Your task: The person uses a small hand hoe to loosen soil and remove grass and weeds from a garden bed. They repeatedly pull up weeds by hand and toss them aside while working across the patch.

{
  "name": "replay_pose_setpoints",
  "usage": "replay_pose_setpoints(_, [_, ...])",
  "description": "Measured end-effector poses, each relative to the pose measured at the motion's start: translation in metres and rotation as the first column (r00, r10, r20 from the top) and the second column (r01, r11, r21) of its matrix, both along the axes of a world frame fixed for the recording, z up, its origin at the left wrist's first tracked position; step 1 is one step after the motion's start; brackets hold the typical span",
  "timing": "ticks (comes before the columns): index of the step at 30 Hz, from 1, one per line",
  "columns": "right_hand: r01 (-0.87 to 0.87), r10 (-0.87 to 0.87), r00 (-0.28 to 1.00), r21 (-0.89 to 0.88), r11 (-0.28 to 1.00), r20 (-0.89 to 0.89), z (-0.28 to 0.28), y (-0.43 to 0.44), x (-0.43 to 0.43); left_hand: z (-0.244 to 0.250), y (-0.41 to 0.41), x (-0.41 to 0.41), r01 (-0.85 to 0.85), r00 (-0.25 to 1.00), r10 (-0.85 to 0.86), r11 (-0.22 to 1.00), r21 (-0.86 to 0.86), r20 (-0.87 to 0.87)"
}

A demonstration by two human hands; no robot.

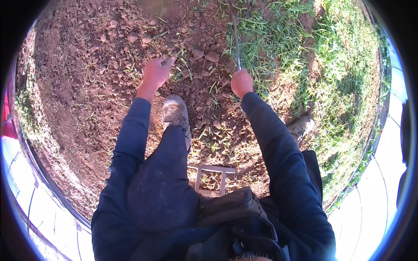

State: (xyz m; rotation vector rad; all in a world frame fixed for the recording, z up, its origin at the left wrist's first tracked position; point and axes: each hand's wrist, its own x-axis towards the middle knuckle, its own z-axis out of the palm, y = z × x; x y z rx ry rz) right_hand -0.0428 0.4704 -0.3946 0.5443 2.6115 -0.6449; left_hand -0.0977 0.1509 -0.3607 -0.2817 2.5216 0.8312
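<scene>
Over bare clumpy soil, my left hand (157, 73) is raised in front of my left shoe, thumb and fingers curled together. A thin pale bit shows at its fingertips, too small to tell what it is or whether it is held. My right hand (242, 82) is closed round the near end of a long thin metal tool (237, 42), whose far part reaches forward along the edge of green leafy plants (271, 42). The far end of the tool blurs into the soil and leaves, so its shape cannot be told.
My shoes (175, 111) (302, 126) stand apart on the soil. A small metal-looking frame (217, 169) is low between my legs. Clods (212, 56) and cut stems lie ahead. Leafy rows run along the right; white sheeting (369, 199) borders the plot at both sides.
</scene>
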Motion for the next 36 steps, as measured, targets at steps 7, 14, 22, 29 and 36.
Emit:
replay_pose_setpoints(7, [-0.028,0.039,0.995,-0.124,0.992,0.087,0.01,-0.035,0.103,-0.005,-0.007,0.014,-0.117,0.936,0.138,0.99,0.083,-0.324])
replay_pose_setpoints(14, [-0.097,0.102,0.991,-0.059,0.994,0.084,0.033,-0.023,0.118,-0.008,-0.008,0.028,-0.195,0.968,0.204,0.978,0.075,-0.145])
replay_pose_setpoints(22, [-0.175,0.178,0.982,0.048,0.983,-0.065,0.06,0.023,0.014,-0.039,-0.009,0.024,-0.064,0.994,0.066,0.998,0.023,-0.085])
replay_pose_setpoints(29, [0.274,-0.309,0.94,-0.225,0.935,-0.141,0.033,0.069,-0.085,-0.023,0.013,-0.002,-0.102,0.989,0.115,0.986,0.131,-0.092])
replay_pose_setpoints(36, [0.368,-0.38,0.924,-0.184,0.911,-0.035,0.01,0.071,-0.1,-0.015,0.052,-0.037,0.072,0.984,-0.02,0.953,0.295,-0.177])
